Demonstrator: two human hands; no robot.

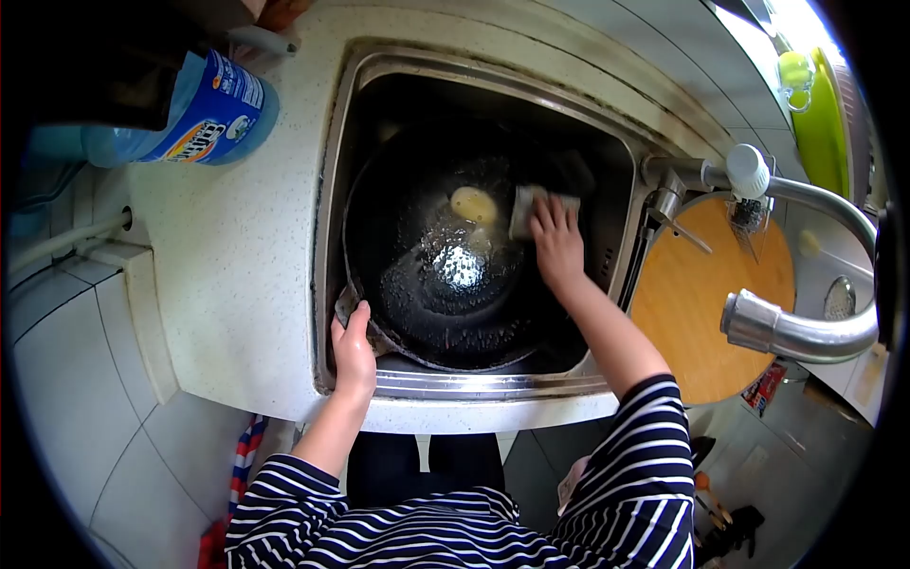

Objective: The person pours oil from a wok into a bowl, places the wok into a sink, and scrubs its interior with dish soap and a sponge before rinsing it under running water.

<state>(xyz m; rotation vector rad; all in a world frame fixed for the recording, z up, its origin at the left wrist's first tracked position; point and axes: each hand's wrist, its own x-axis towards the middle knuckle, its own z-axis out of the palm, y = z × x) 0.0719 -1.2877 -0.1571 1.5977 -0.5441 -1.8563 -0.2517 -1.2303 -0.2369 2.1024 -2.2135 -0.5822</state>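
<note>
A large black wok [417, 284], wet inside with a bright glint and droplets, sits in the steel sink [474, 381]. My left hand [354, 353] is closed around the wok's handle [348, 302] at the lower left, thumb on top. Against the wok's inner right side, my right hand [557, 242] presses a greyish cloth [523, 211] under its fingers. A pale yellow oval patch [473, 205] shows near the wok's middle; I cannot tell if it is an object or a reflection.
The faucet [787, 332] curves over a round wooden board [716, 303] right of the sink. On the left counter [227, 284] a blue-labelled bottle [213, 109] lies at a tilt. A green board [823, 123] leans at the far right.
</note>
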